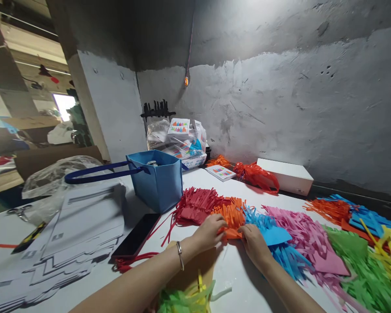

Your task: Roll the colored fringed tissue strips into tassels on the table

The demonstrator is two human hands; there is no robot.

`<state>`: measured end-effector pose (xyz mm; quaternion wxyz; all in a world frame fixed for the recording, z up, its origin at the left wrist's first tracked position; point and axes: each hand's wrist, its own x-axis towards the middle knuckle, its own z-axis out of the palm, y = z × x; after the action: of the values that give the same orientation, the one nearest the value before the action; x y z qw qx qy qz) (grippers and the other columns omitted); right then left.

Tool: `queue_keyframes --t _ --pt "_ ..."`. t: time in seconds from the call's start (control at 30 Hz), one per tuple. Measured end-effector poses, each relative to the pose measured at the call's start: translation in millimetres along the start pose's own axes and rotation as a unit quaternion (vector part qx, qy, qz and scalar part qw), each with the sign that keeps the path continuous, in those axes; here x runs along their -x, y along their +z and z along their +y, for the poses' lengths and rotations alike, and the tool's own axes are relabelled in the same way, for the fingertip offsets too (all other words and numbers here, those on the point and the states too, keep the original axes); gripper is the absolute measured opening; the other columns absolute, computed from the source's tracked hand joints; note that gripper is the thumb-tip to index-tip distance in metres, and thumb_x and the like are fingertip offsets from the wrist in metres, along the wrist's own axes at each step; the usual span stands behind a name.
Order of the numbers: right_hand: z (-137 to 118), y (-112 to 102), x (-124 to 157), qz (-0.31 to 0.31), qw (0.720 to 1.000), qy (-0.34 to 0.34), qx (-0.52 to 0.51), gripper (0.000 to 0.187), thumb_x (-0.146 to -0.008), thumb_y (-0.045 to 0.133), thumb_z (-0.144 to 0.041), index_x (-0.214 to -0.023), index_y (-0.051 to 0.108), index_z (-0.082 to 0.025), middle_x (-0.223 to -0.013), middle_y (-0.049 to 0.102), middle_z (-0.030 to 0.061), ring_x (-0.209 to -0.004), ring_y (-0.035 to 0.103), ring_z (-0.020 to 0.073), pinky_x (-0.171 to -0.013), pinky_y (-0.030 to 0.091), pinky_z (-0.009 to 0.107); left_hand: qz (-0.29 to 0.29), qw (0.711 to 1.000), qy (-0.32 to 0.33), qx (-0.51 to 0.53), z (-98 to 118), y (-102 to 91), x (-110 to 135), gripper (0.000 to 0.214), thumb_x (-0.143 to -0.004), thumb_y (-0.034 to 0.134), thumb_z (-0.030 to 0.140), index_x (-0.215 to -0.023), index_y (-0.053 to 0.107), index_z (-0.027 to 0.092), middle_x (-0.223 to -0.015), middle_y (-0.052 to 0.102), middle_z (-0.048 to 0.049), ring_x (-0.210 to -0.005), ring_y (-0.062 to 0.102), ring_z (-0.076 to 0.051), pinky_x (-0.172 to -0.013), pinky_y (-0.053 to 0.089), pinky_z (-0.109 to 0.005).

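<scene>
Orange fringed tissue paper (232,213) lies on the white table between my hands, its uncut edge toward me. My left hand (210,232), with a bracelet at the wrist, has curled fingers closed on the paper's left side. My right hand (253,243) pinches the right end of the same edge. Dark red fringed paper (197,206) lies just left of the orange piece. Blue fringed paper (270,234) is beside my right hand, followed by pink fringed paper (308,237) and green fringed paper (358,261).
A blue tote bag (158,182) stands left of the hands, with a black phone (137,237) before it. Stacked white sheets (84,221) and scissors (21,212) lie farther left. A white box (285,176) and red plastic bag (257,176) sit by the wall. Green strips (182,302) lie near me.
</scene>
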<state>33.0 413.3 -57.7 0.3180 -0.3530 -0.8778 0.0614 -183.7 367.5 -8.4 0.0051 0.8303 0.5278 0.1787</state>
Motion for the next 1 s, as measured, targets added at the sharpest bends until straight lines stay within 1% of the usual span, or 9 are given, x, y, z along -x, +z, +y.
queue_keyframes --t 0.1,0.2,0.27,0.47,0.57,0.77,0.83,0.93,1.0 --pt "-3.5 4.2 5.1 0.012 1.0 -0.003 -0.02 0.002 -0.094 0.063 -0.017 -0.093 0.065 -0.016 -0.09 0.064 0.0002 -0.09 0.062 0.0175 -0.083 0.051 0.036 -0.009 0.999 0.046 -0.005 13.5 14.8 -9.2 0.018 -0.095 0.067 0.033 -0.103 0.068 0.017 -0.109 0.068 -0.0057 -0.1 0.064 -0.022 -0.089 0.053 -0.042" --pt "-1.2 3.3 10.4 0.027 0.999 0.014 -0.042 0.009 -0.09 0.065 -0.012 -0.097 0.065 -0.017 -0.092 0.064 0.0003 -0.091 0.061 0.0177 -0.083 0.05 0.035 -0.012 0.999 0.039 -0.032 14.9 27.7 -12.3 0.02 -0.097 0.064 0.033 -0.089 0.067 0.016 -0.093 0.068 -0.0027 -0.087 0.065 -0.019 -0.082 0.055 -0.039" --pt "3.6 -1.4 13.4 0.041 0.997 0.043 -0.053 0.015 -0.09 0.065 -0.013 -0.105 0.064 -0.017 -0.096 0.065 0.0011 -0.092 0.062 0.0181 -0.084 0.05 0.036 -0.006 0.998 0.027 -0.05 12.1 31.7 -9.3 0.019 -0.098 0.063 0.031 -0.087 0.066 0.016 -0.09 0.068 -0.0018 -0.084 0.066 -0.018 -0.08 0.056 -0.037" --pt "10.4 -13.0 19.7 0.023 0.992 0.11 -0.057 0.012 -0.091 0.062 -0.008 -0.087 0.068 -0.017 -0.089 0.066 -0.0009 -0.093 0.062 0.0187 -0.088 0.048 0.04 0.02 0.997 0.014 -0.074 8.1 28.4 6.8 0.011 -0.097 0.064 0.02 -0.087 0.067 0.015 -0.093 0.069 -0.0018 -0.089 0.067 -0.018 -0.081 0.057 -0.037" --pt "3.6 -11.8 19.8 0.01 0.991 0.119 -0.06 0.014 -0.089 0.063 -0.008 -0.091 0.071 -0.018 -0.091 0.066 -0.0004 -0.095 0.061 0.0196 -0.09 0.045 0.041 0.033 0.997 0.002 -0.075 9.0 28.0 10.2 0.011 -0.096 0.064 0.019 -0.086 0.066 0.015 -0.092 0.069 -0.0015 -0.086 0.067 -0.017 -0.078 0.058 -0.035" --pt "-11.3 -9.7 18.5 -0.006 0.992 0.104 -0.069 0.031 -0.083 0.057 -0.006 -0.101 0.076 -0.023 -0.097 0.065 0.0051 -0.098 0.059 0.0238 -0.088 0.038 0.042 0.041 0.997 0.003 -0.065 14.3 23.5 13.0 0.011 -0.093 0.064 0.013 -0.082 0.063 0.015 -0.085 0.066 -0.0007 -0.078 0.064 -0.016 -0.07 0.055 -0.03" --pt "-15.3 -9.5 19.7 -0.018 0.994 0.084 -0.072 0.035 -0.08 0.058 -0.005 -0.102 0.076 -0.026 -0.098 0.063 0.0053 -0.099 0.057 0.0243 -0.087 0.036 0.041 0.034 0.997 0.025 -0.058 19.2 19.6 12.6 0.006 -0.089 0.066 0.012 -0.093 0.063 0.017 -0.093 0.067 -0.0033 -0.083 0.065 -0.018 -0.072 0.054 -0.029" --pt "-18.5 -8.6 22.2 -0.041 0.995 0.051 -0.077 0.037 -0.075 0.057 -0.001 -0.091 0.077 -0.027 -0.101 0.062 0.0035 -0.103 0.055 0.0233 -0.089 0.035 0.04 0.008 0.995 0.089 -0.051 27.0 15.3 8.9 0.04 -0.086 0.069 0.014 -0.123 0.058 0.023 -0.12 0.066 -0.0052 -0.099 0.064 -0.018 -0.081 0.052 -0.027" --pt "-17.9 -8.2 23.1 -0.05 0.994 0.049 -0.081 0.034 -0.076 0.056 0.001 -0.082 0.076 -0.025 -0.1 0.064 0.003 -0.102 0.056 0.0219 -0.09 0.036 0.039 -0.014 0.99 0.123 -0.063 30.0 14.8 5.3 0.035 -0.089 0.067 0.016 -0.121 0.06 0.026 -0.117 0.068 -0.0025 -0.097 0.064 -0.018 -0.081 0.05 -0.027"
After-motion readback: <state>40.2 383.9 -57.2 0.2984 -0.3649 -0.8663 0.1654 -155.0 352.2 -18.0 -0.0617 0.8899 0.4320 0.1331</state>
